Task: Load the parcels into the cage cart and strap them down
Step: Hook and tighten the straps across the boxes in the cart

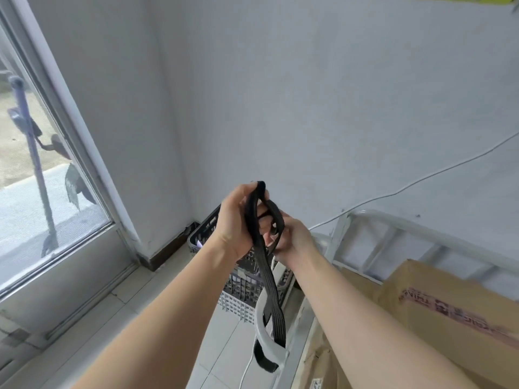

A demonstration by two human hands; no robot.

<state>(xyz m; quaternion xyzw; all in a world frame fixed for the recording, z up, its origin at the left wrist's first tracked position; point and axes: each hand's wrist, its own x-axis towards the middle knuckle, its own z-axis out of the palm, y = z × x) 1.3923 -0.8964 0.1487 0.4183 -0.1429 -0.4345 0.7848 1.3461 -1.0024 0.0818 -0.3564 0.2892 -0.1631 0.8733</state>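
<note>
A black ribbed strap hangs down in front of me and loops around the white frame of the cage cart at the lower middle. My left hand grips the strap's upper fold. My right hand holds a loop of the same strap just to the right. Both hands are raised above the cart's corner. Brown cardboard parcels lie inside the cart at the lower right, one with red printed tape.
A grey perforated plastic basket stands on the tiled floor behind the hands, in the room's corner. A glass door fills the left. A white cable runs along the white wall. The cart's white rails rise at the right.
</note>
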